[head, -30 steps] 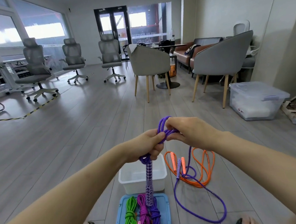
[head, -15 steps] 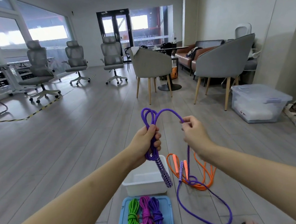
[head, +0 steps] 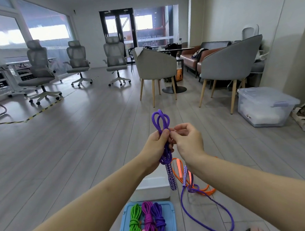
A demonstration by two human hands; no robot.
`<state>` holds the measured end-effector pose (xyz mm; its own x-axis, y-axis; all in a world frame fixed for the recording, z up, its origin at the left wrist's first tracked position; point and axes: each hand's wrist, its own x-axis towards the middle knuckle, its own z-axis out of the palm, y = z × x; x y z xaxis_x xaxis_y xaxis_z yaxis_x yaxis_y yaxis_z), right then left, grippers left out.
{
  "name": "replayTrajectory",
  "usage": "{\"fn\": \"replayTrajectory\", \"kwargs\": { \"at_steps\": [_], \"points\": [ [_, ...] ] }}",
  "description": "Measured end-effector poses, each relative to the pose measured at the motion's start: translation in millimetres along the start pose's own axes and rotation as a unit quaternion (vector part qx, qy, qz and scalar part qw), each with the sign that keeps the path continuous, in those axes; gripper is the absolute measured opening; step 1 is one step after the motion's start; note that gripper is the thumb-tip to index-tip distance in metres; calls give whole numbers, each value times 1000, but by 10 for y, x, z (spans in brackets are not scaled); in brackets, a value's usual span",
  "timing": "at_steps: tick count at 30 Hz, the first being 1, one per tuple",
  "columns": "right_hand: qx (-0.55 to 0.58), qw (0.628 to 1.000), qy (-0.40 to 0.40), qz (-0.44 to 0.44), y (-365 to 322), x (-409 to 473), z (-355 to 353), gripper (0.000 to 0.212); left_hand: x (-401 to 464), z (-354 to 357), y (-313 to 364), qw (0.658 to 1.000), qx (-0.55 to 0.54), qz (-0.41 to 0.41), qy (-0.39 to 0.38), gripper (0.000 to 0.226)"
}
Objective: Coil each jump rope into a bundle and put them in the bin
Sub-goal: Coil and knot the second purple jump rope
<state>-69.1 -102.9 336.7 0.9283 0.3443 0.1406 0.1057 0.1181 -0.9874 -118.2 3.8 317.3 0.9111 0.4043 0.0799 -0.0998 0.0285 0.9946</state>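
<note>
Left hand [head: 154, 145] grips braided purple rope [head: 160, 122] loops; right hand [head: 189, 141] pinches.

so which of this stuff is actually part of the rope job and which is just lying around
Part of the job:
purple rope, gripped by left hand, right hand pinching it
orange rope on the floor
white bin
blue lid carrying three coiled ropes

Just lying about:
office chairs
armchairs
clear storage box
</note>
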Motion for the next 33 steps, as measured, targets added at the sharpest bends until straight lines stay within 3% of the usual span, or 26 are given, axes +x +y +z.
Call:
{"fn": "replayTrajectory", "kwargs": {
  "at_steps": [5,8,10,12,14,19,23,26,29,31,33],
  "points": [
    [-18,999,22,25,38,48,15,34,6,41,-17,1000,-9,1,28,27],
    [-24,998,-29,44,80,60,49,25,25,62,69,991,-105,-33,70,26],
    [-82,993,-90,10,94,44,45,9,100,-12,119,966,-229,-61,99,29],
    [-157,974,-155,-55,73,-8,3,8,195,-149,148,922,-364,-71,116,32],
    [-229,941,-226,-106,38,-78,-63,15,277,-292,169,899,-415,-66,126,35],
    [-217,918,-328,-60,-17,-172,-247,14,371,-514,303,892,-434,-37,125,39],
    [-330,846,-408,-96,-42,-111,-487,16,294,-680,324,877,-477,-32,56,38],
    [-412,817,-371,-157,7,76,-616,18,180,-672,347,911,-403,-77,-32,35],
    [-424,821,-308,-228,-14,189,-616,24,61,-523,342,979,-172,-98,-49,33],
    [-421,819,-278,-272,-47,204,-559,22,-16,-417,301,991,-63,-98,-65,34],
    [-430,813,-251,-302,-59,206,-488,14,-82,-342,276,988,-27,-119,-98,34]
  ]
}}
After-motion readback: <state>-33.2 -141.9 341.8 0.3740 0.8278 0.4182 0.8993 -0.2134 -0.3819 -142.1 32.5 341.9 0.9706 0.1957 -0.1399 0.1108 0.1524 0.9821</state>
